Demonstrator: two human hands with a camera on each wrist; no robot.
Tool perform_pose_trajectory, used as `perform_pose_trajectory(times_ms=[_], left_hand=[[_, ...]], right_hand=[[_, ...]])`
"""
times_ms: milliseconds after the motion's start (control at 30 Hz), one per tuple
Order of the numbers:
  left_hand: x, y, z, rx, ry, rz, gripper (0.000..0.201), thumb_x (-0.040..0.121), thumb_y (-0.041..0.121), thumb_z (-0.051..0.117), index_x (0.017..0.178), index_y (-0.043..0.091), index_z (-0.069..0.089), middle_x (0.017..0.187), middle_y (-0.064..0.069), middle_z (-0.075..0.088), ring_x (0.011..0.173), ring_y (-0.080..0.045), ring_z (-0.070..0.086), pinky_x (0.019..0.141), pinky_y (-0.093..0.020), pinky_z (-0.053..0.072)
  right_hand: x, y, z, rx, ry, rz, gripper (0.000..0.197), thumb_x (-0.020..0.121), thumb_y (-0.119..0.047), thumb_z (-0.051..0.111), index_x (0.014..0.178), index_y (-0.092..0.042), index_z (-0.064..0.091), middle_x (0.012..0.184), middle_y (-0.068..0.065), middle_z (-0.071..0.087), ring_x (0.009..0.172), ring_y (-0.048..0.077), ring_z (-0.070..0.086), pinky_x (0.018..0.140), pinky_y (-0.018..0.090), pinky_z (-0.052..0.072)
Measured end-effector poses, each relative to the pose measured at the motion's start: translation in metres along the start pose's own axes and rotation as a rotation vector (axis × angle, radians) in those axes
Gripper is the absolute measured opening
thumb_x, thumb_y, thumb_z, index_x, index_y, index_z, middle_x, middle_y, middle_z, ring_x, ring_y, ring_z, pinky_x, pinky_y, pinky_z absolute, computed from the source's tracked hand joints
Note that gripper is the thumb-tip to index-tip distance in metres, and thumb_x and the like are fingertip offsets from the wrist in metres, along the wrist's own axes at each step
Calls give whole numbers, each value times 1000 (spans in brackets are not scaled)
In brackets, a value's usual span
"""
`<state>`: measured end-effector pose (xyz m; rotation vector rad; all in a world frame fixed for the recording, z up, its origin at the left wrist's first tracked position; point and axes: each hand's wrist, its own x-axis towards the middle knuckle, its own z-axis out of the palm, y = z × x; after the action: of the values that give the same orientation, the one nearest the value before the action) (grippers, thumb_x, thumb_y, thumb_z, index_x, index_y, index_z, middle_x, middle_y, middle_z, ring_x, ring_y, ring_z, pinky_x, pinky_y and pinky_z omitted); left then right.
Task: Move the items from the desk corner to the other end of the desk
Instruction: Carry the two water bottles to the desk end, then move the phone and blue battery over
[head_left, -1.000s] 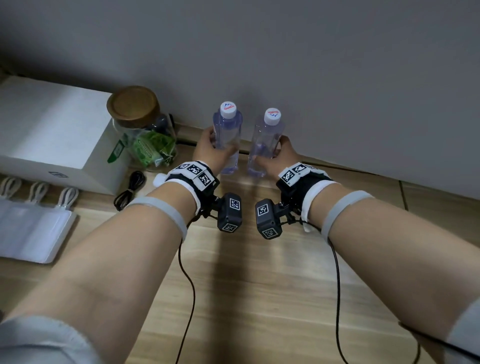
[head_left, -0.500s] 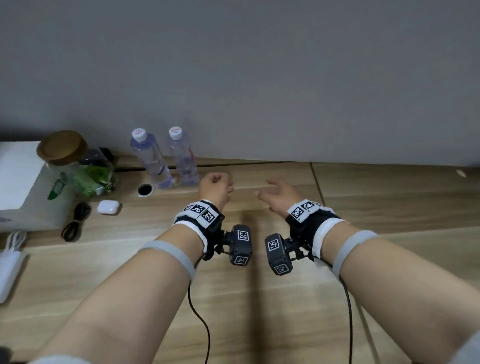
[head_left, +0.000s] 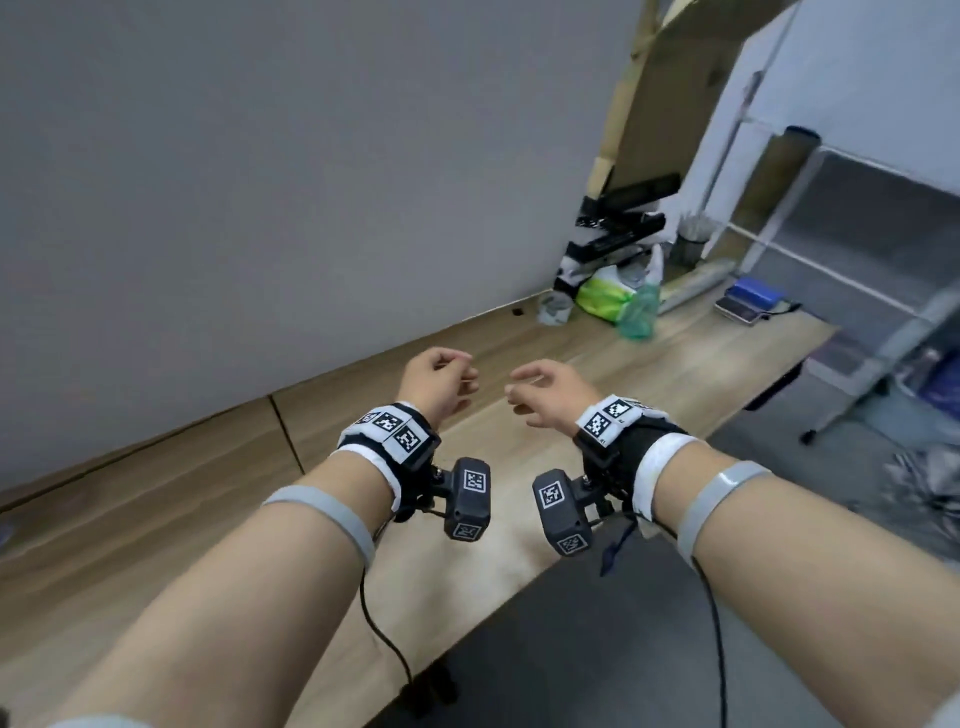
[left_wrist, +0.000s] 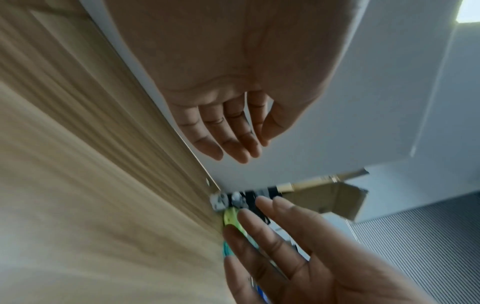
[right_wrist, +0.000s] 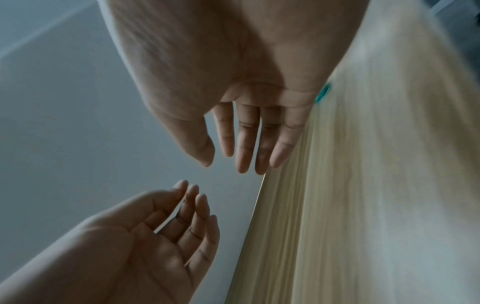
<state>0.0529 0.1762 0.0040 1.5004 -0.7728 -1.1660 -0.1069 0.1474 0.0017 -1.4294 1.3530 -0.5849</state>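
Both hands hang over the pale wood-grain counter (head_left: 545, 566) and carry nothing: the left hand (head_left: 435, 385) has its fingers loosely curled, and the wrist views show them relaxed and slightly parted, while the right hand (head_left: 545, 395) is spread a little wider, fingers apart, with nothing between fingers and thumb on either side. The things to be fetched lie ahead and to the right of both hands, bunched in the far corner where the counter meets the grey wall (head_left: 260, 182): a translucent green plastic bottle (head_left: 640, 309), standing upright with its long axis vertical, just in front of a lime-green and white plastic bag (head_left: 605, 296), with a small crumpled grey object (head_left: 555, 310) to their left and a stack of black flat devices (head_left: 613, 234) leaning behind. A blue-topped flat box (head_left: 753, 299) sits farther right on the counter. The right hand is the nearer one to this cluster, so it would likely arrive first, with the bottle the closest upright grasp. No brand, label or writing is legible on any item; the only printed marks in view are the black-and-white square codes on the wrist bands (head_left: 392, 423), which spell no words.
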Motion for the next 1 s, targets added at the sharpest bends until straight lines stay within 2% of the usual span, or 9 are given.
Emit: perform_pose_trajectory(times_ms=[200, 300, 367, 433, 600, 700, 800, 900, 1000], left_hand=[[-4, 21, 159, 81, -209, 19, 18, 96, 3, 47, 88, 14, 59, 82, -5, 62, 66, -16, 61, 64, -28, 47], [3, 27, 218, 111, -260, 20, 17, 97, 4, 46, 90, 14, 58, 82, -4, 62, 65, -15, 61, 62, -26, 47], [15, 26, 253, 119, -290, 9, 16, 96, 5, 48, 90, 15, 58, 83, -4, 63, 66, -14, 61, 62, -26, 48], [30, 19, 288, 127, -316, -6, 15, 96, 5, 49, 90, 14, 59, 83, -4, 63, 66, -14, 62, 62, -26, 48], [80, -2, 376, 140, -352, -61, 16, 96, 6, 47, 87, 16, 57, 79, -2, 62, 66, -14, 60, 63, -26, 45], [122, -16, 428, 136, -349, -104, 17, 96, 7, 48, 84, 16, 57, 78, -1, 62, 66, -13, 60, 63, -25, 45], [167, -25, 468, 125, -330, -158, 16, 96, 8, 49, 85, 16, 57, 77, 0, 63, 66, -13, 61, 61, -25, 46], [201, -27, 502, 128, -285, -198, 13, 96, 9, 51, 86, 15, 57, 78, -2, 63, 66, -13, 60, 60, -25, 46], [226, -24, 536, 203, -268, -211, 14, 95, 12, 54, 82, 15, 58, 81, -3, 64, 67, -13, 60, 61, -25, 48]], right_hand=[[-16, 47, -161, 73, 171, 81, 22, 89, -10, 64, 111, -8, 63, 96, 14, 68, 81, 21, 65, 68, 29, 54], [-14, 72, -214, 97, 209, 127, 21, 88, -10, 65, 109, -9, 64, 85, 7, 66, 74, 18, 65, 69, 30, 54], [-9, 88, -244, 99, 217, 158, 20, 88, -9, 64, 108, -9, 64, 84, 5, 64, 74, 17, 64, 72, 30, 54], [-3, 104, -272, 87, 221, 185, 18, 89, -9, 63, 107, -10, 63, 86, 5, 64, 73, 15, 63, 67, 26, 52], [41, 143, -340, 6, 229, 242, 18, 89, -11, 64, 106, -12, 64, 95, 10, 66, 77, 17, 63, 72, 32, 50], [82, 159, -388, -72, 224, 270, 21, 91, -12, 62, 111, -9, 65, 97, 9, 65, 82, 17, 62, 61, 22, 49], [126, 171, -439, -162, 227, 304, 23, 92, -11, 61, 113, -4, 65, 99, 11, 66, 72, 13, 61, 50, 16, 46], [168, 181, -488, -256, 219, 342, 15, 91, -15, 62, 104, -11, 67, 103, 9, 69, 75, 13, 64, 55, 19, 46], [205, 193, -528, -296, 216, 366, 10, 87, -17, 64, 97, -18, 63, 102, 8, 68, 88, 21, 69, 69, 29, 52]])
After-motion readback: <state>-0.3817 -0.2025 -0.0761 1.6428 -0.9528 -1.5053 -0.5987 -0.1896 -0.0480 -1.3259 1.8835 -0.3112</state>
